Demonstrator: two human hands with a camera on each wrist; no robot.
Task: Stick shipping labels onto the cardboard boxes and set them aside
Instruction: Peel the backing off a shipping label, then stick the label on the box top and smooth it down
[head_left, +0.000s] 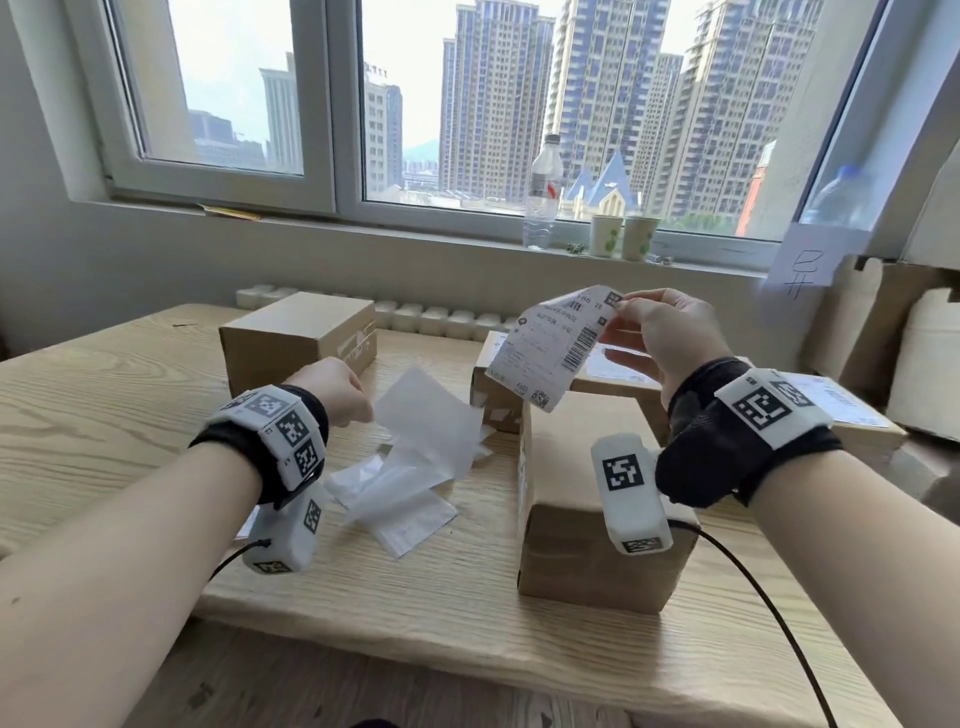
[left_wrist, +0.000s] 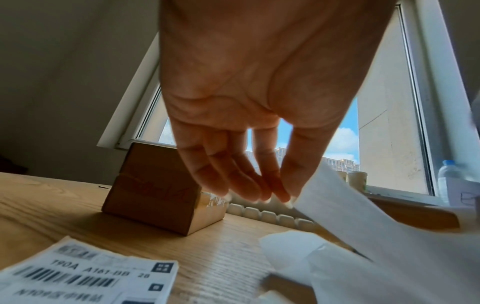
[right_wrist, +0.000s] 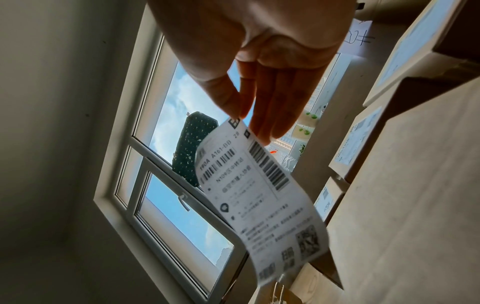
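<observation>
My right hand (head_left: 660, 332) is raised over the table and pinches the top corner of a printed shipping label (head_left: 556, 348) between thumb and forefinger (right_wrist: 233, 102); the label (right_wrist: 259, 195) hangs curled in the air. Below it a plain cardboard box (head_left: 597, 499) stands near the table's front edge. My left hand (head_left: 337, 389) is to the left, its fingertips (left_wrist: 272, 191) drawn together on the corner of a white backing sheet (head_left: 426, 415), lifted off the table (left_wrist: 363, 236). Another unlabelled box (head_left: 298, 332) stands at the back left.
Several loose backing sheets (head_left: 395, 499) lie mid-table. More printed labels (left_wrist: 91, 277) lie under my left wrist. Labelled boxes stand behind the near box (head_left: 613, 371) and at the right (head_left: 841, 415). A bottle (head_left: 543, 192) and two paper cups (head_left: 623, 236) are on the windowsill.
</observation>
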